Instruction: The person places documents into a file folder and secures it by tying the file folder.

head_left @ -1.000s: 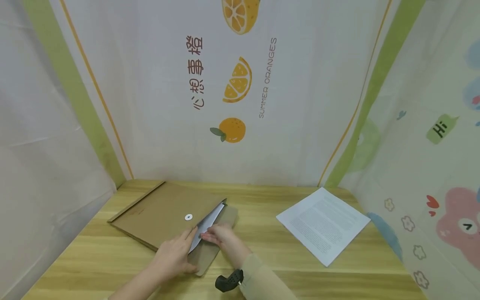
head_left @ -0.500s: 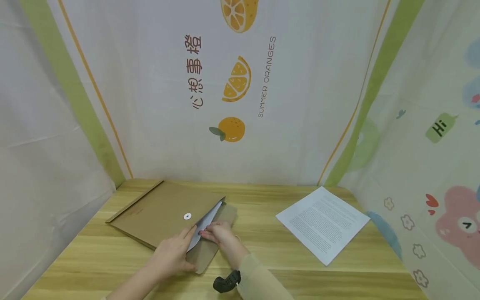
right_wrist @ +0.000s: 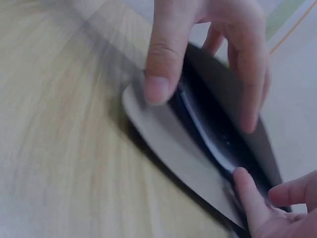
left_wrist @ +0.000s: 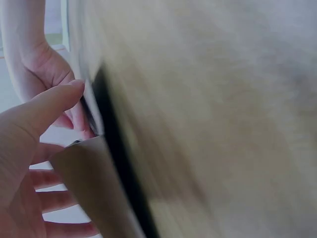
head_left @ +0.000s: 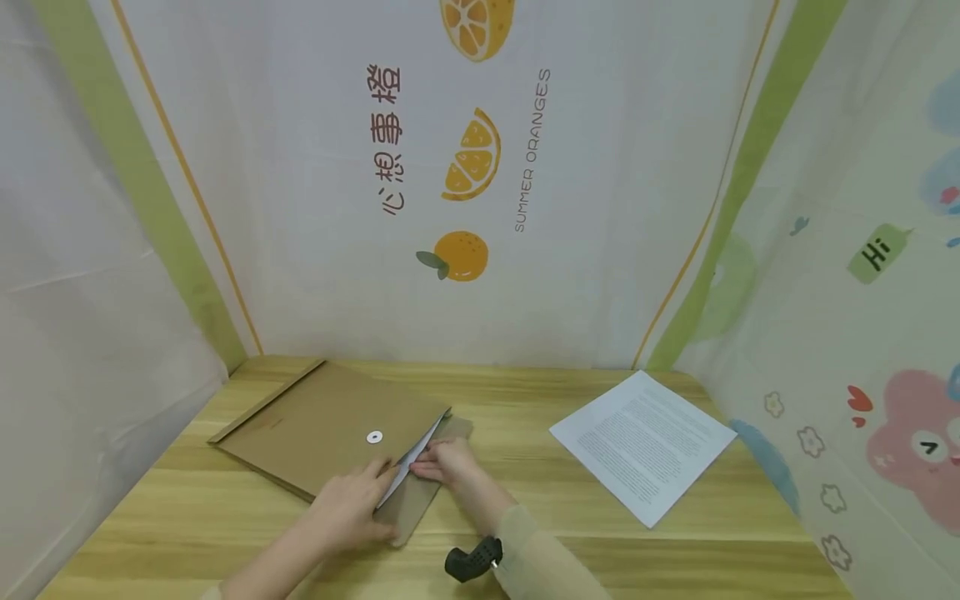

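Observation:
A brown document envelope (head_left: 322, 417) with a white round button (head_left: 374, 437) lies on the left of the wooden table, flap extended toward the right. White papers (head_left: 415, 457) stand partly inside its mouth. My left hand (head_left: 348, 504) holds the mouth's near corner, fingers on the upper panel and thumb low by the flap (head_left: 412, 510). At the mouth's right side, my right hand (head_left: 459, 471) pinches the edge of the papers. Thumb and fingers of both hands show close to the dark opening (right_wrist: 218, 129) in the right wrist view. The papers' inner part is hidden.
A printed sheet or stack (head_left: 645, 446) lies on the right of the table (head_left: 517, 517). A black device (head_left: 474, 560) is attached at my right wrist. Printed curtains (head_left: 585, 275) enclose the back and sides.
The envelope's mouth has narrowed and its upper panel sits lower at the far corner. Less of the white papers shows. My right hand has shifted slightly right.

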`<control>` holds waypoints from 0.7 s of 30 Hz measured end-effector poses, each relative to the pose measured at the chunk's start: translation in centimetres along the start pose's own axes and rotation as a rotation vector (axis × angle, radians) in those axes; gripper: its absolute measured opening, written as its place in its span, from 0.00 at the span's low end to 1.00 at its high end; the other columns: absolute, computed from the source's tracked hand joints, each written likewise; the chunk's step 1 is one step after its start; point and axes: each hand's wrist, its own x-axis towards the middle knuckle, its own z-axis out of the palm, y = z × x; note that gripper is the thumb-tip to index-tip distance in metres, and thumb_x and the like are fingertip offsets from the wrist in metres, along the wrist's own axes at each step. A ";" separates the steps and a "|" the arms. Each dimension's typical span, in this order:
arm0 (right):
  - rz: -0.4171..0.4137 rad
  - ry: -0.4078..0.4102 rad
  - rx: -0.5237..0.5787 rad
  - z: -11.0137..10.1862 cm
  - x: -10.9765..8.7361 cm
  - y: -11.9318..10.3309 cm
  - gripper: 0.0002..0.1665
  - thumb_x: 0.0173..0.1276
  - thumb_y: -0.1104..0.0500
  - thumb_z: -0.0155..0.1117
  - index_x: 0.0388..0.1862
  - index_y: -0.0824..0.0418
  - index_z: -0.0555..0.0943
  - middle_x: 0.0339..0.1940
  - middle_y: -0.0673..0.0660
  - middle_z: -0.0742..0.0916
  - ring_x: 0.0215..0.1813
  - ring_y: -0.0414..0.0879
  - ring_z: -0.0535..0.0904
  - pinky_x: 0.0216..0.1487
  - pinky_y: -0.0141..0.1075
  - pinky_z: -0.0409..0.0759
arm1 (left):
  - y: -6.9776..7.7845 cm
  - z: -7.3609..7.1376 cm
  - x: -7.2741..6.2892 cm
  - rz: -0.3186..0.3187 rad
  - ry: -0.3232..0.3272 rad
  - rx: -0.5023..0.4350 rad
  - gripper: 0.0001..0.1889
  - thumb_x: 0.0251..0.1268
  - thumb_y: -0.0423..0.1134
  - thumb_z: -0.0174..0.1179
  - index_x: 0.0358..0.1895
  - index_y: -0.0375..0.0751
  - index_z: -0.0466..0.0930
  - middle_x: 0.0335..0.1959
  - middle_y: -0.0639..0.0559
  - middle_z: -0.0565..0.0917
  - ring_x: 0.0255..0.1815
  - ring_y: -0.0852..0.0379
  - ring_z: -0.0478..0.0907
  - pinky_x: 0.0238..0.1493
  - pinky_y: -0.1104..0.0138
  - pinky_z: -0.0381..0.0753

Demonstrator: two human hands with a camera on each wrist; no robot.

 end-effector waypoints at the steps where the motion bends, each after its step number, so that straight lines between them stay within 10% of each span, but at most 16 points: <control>1: 0.003 -0.012 -0.009 -0.2 -0.1 -0.2 0.23 0.66 0.79 0.43 0.60 0.89 0.60 0.41 0.78 0.81 0.45 0.66 0.82 0.47 0.45 0.81 | 0.0 -0.1 0.1 0.002 -0.007 -0.010 0.41 0.39 0.56 0.75 0.56 0.31 0.76 0.53 0.40 0.75 0.40 0.43 0.79 0.28 0.55 0.80; 15: -0.058 -0.029 -0.186 -5.6 -3.0 -4.0 0.22 0.74 0.68 0.44 0.62 0.81 0.64 0.49 0.74 0.81 0.47 0.62 0.82 0.48 0.45 0.81 | 0.9 -1.7 3.2 0.035 -0.074 -0.219 0.23 0.60 0.44 0.65 0.52 0.29 0.79 0.47 0.39 0.83 0.43 0.45 0.82 0.37 0.56 0.83; 21: -0.137 0.041 -0.304 -9.8 -4.7 -6.7 0.23 0.74 0.63 0.45 0.63 0.77 0.66 0.58 0.73 0.76 0.54 0.63 0.78 0.55 0.50 0.76 | 1.5 -2.0 6.3 0.050 -0.045 -0.302 0.15 0.65 0.39 0.60 0.49 0.34 0.80 0.36 0.47 0.84 0.21 0.62 0.74 0.22 0.69 0.75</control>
